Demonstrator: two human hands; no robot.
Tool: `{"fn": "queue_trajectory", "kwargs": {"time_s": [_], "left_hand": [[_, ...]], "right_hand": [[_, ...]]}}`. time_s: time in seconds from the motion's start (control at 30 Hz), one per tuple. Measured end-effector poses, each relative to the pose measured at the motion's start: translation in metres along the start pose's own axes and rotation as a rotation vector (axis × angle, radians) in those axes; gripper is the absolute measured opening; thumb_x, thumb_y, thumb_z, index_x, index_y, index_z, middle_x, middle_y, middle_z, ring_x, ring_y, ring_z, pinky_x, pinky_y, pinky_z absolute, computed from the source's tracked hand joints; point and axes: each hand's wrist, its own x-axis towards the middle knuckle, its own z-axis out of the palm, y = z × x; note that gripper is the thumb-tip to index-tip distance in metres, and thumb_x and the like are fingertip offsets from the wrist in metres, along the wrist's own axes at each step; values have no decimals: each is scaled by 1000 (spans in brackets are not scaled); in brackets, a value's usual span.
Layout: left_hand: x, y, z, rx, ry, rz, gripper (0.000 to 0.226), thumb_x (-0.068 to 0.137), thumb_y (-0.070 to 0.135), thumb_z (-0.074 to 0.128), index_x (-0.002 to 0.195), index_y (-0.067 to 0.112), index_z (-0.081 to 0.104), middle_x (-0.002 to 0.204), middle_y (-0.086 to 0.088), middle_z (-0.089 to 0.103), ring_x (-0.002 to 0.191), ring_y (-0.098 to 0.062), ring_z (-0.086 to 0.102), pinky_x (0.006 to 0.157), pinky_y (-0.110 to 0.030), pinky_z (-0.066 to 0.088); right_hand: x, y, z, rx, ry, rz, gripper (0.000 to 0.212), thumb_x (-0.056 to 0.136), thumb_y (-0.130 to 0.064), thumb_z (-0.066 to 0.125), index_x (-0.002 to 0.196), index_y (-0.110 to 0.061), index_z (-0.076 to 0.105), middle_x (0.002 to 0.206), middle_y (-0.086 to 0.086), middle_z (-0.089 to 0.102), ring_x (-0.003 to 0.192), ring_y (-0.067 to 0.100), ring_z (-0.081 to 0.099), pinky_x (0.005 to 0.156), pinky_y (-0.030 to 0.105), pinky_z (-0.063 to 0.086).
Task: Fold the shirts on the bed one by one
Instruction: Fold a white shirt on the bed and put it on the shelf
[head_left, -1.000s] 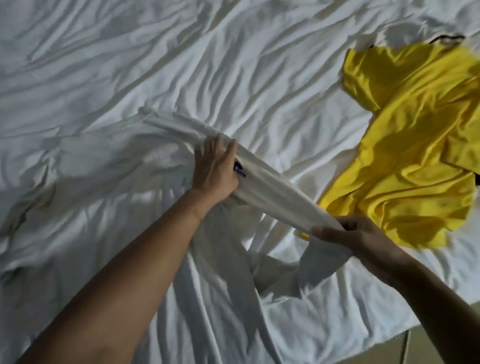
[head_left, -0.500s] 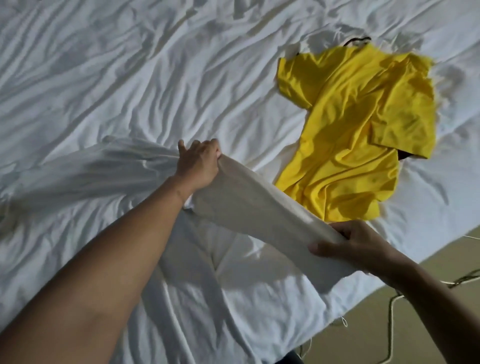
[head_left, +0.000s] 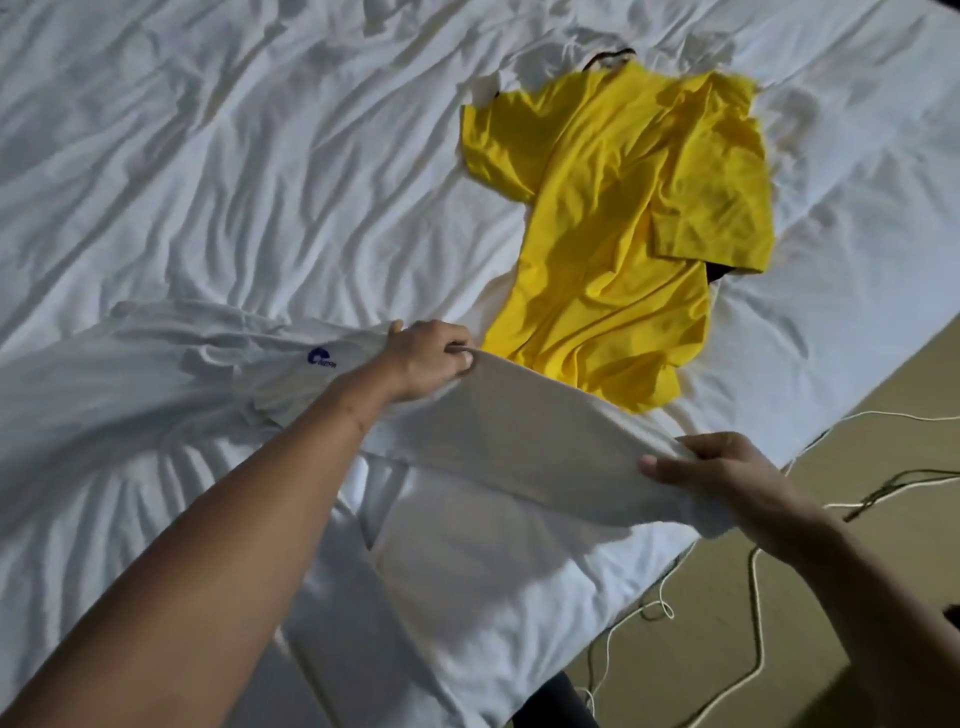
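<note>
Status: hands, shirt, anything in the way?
Left hand and right hand each grip the white fabric shirt with blue logo, edge lifted. Crumpled yellow fabric shirt lies just beyond, unfolded.

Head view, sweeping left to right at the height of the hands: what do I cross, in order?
Blue printed logo on the white fabric shirt → left hand gripping it → right hand gripping its other end → thin white cord on the tan floor. The crumpled yellow shirt overlaps the right hand's span, so left out.
</note>
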Motion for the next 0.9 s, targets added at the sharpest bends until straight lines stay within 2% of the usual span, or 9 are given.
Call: {"fn": "queue_trajectory", "kwargs": {"time_s": [0.13,0.23,0.33,0.43,0.53,0.6,0.73,0.83,0.9], "left_hand": [[7,3,4,16,70,-17,16,101,33,59,89,23,63,95,-3,71,103,-31,63,108,-48,35],[4,9,25,154,246,4,9,98,28,62,99,20,66,106,-5,67,110,-33,59,112,-57,31],[-23,36,47,234,505,249,19,83,24,69,102,17,68,105,-8,60,99,-35,57,96,-53,43],[-61,77,78,218,341,654,23,81,33,70,94,14,67,98,-9,59,92,-34,56,79,-44,43],[-74,93,114,346,174,756,33,86,43,66,100,13,68,99,-11,60,92,-35,56,74,-44,44],[-72,98,128,385,224,798,21,94,33,64,94,12,65,92,-13,60,85,-35,56,68,-44,42],[-74,110,137,327,354,906,21,101,17,56,82,13,64,80,-11,57,73,-33,53,63,-43,38],[-77,110,135,199,379,846,24,103,22,57,84,11,68,87,-10,63,80,-34,56,69,-44,44],[-75,100,133,174,424,739,20,103,18,57,95,9,73,100,-10,69,91,-36,63,77,-47,49]], "right_hand": [[3,19,-2,330,201,-7,47,54,-44,95,73,-6,74,72,11,65,68,21,62,65,33,50],[4,29,6,524,349,-10,26,73,-28,88,75,-7,72,67,1,65,61,14,60,53,22,49],[5,43,14,674,371,20,28,88,-22,78,102,2,75,96,11,77,85,23,73,72,34,58],[9,56,22,631,473,51,24,98,-25,69,95,-1,69,85,14,61,79,26,60,67,37,53],[17,64,30,363,629,18,41,101,-41,62,82,-5,54,77,9,46,73,22,48,63,38,47],[19,63,35,179,694,4,39,104,-42,57,84,-9,52,73,6,51,65,24,51,56,36,46],[17,65,36,203,788,-58,26,108,-27,50,84,-19,44,73,15,52,51,29,53,37,32,41],[14,71,35,74,831,-20,8,107,-28,51,104,-21,54,98,13,65,82,31,63,63,44,55],[15,69,39,-118,950,-66,27,105,-29,51,128,-16,53,123,14,59,108,32,58,92,49,52]]}}
